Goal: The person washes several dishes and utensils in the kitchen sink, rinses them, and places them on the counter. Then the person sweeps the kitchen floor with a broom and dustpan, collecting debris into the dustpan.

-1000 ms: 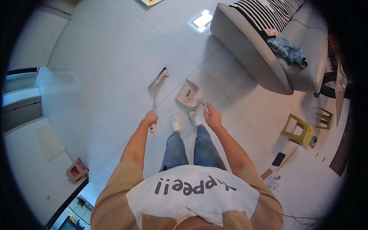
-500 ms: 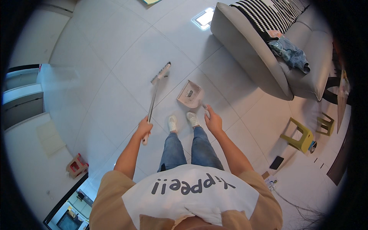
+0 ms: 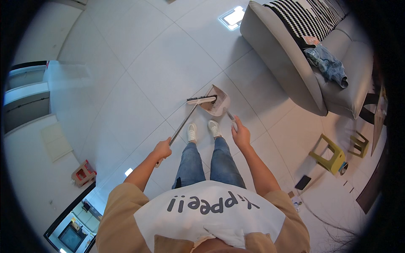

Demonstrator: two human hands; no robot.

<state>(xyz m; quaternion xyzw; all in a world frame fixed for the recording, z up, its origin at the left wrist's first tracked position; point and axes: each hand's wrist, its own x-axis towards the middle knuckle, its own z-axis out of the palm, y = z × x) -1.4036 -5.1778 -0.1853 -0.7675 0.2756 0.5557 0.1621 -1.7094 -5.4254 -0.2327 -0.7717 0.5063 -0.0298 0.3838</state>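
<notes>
My left hand [image 3: 161, 150] is closed round the handle of a long broom [image 3: 184, 122] with a metal shaft and a pale head with dark bristles. The broom head lies across the open left side of a white dustpan [image 3: 220, 110], partly over its pan. In my right hand [image 3: 241, 134] is the dustpan's handle, its fingers wrapped round the grip. The pan rests on the tiled floor ahead of my shoes, and some dark stuff shows inside it, too small to name.
A grey sofa [image 3: 278, 63] with a striped cover [image 3: 301, 19] and denim clothing [image 3: 331, 67] stands at the far right. Yellow-green stools [image 3: 331, 156] are to the right, near a dark flat object [image 3: 303, 182]. A red and beige stool [image 3: 84, 173] stands at the left.
The broom head has swung right and nearer, from the floor left of the dustpan onto its edge. The dustpan has shifted slightly right and turned, its open side still leftward.
</notes>
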